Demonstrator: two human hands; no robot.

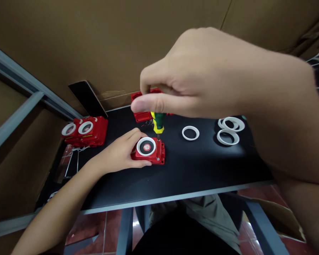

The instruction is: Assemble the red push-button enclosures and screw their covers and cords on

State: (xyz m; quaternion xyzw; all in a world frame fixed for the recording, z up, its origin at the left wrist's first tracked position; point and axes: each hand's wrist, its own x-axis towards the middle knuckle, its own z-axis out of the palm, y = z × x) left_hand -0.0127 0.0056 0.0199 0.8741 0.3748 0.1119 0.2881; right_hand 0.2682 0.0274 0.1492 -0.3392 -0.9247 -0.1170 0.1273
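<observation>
My left hand [124, 150] grips a red plastic housing [159, 156] from its left side, holding it flat on the black tabletop [186, 170]. A white ring [146, 146] sits on the housing around a dark round face with a red and white centre. Above it, my right hand [188, 78] is closed around the top of a green and yellow screwdriver [158, 122]. The screwdriver stands upright, its tip at the housing's far right corner. A screw head shows at the near right corner. My right fingers partly hide the handle.
More red housings with white rings [95, 131] are stacked at the left. Another red part [142, 116] lies behind my right hand. A loose white ring [190, 133] and several others [228, 137] lie right. A dark phone-like slab [86, 97] leans on the cardboard wall [108, 42].
</observation>
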